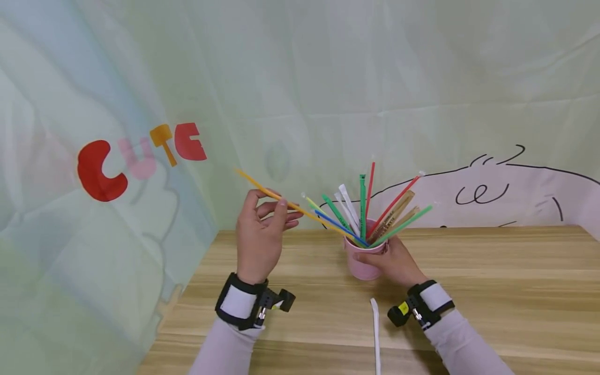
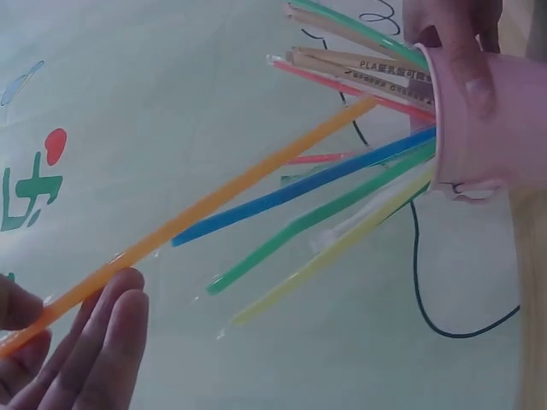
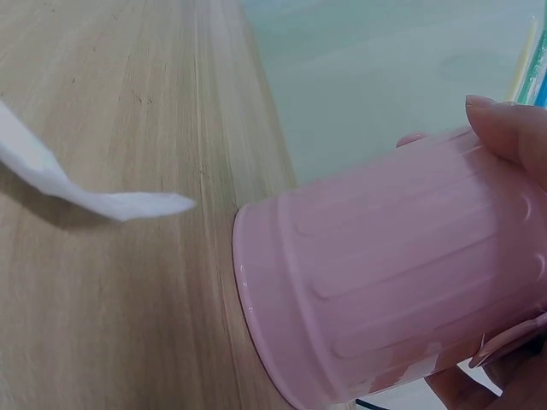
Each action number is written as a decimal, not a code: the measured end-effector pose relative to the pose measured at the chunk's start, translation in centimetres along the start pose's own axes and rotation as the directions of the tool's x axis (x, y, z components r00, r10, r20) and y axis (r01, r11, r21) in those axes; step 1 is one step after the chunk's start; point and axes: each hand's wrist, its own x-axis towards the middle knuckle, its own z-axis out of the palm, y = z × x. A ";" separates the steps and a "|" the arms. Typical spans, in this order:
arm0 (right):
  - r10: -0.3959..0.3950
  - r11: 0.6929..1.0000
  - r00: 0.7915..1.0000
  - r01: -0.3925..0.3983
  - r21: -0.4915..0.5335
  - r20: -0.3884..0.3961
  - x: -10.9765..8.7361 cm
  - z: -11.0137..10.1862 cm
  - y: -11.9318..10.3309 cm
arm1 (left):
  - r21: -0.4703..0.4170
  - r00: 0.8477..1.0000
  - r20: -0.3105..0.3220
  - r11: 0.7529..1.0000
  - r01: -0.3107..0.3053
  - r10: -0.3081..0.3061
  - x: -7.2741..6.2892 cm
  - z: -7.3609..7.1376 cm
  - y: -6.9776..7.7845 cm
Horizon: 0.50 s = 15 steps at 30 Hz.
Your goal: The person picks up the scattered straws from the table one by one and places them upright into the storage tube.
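My left hand (image 1: 260, 239) pinches an orange straw (image 2: 209, 203) between thumb and fingers, its far end slanting down to the rim of a pink bucket (image 1: 363, 268). My right hand (image 1: 400, 263) grips that bucket around its upper side, thumb across the front. Out of the bucket fan a blue straw (image 2: 299, 190), green straws (image 2: 316, 224), a yellow straw (image 2: 316, 272), red straws (image 1: 370, 185) and white straws (image 1: 348, 200). Brown paper-wrapped straws (image 1: 396, 211) stand among them with printed letters. The straws' lower ends are hidden inside the bucket.
A white paper-wrapped straw (image 1: 376, 333) lies on the wooden table (image 1: 506, 291), in front of the bucket and between my forearms. Behind the table hangs a pale green backdrop (image 1: 300, 78) with printed letters and line drawings. Each wrist wears a strapped camera.
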 end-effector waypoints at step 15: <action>-0.024 1.000 1.000 0.024 0.017 0.000 0.0 0.0 0.2 | 0.072 0.996 0.021 0.994 0.080 -0.082 -1.0 3.6 -4.3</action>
